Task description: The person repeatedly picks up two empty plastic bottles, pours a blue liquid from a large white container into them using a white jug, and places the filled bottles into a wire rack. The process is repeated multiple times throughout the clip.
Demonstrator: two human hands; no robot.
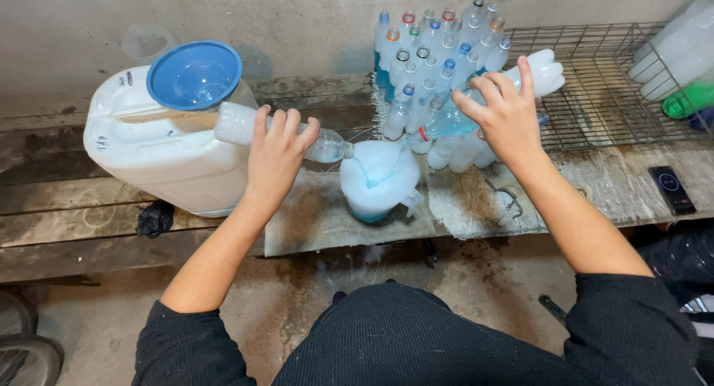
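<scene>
Two bottles being held tight: left hand (277,154) wrapping an empty bottle (279,133), right hand (506,114) tipping a blue-liquid bottle (476,107) into the white jug (379,181) at six o'clock. Pouring partly done; many capped bottles (435,62) waiting at twelve o'clock.

Left arm enters from 7 o'clock, forearm bare, dark sleeve pushed up to the elbow. Left hand (275,157) palm down, fingers pointing to 12 o'clock and curled over in a closed grip, thumb out of sight beneath.

Right arm enters from 4 o'clock, forearm bare, sleeve bunched at the elbow. Right hand (504,114) reaches toward 11 o'clock, fingers wrapped in a closed grip, index finger extended upward, wrist slightly bent.
</scene>
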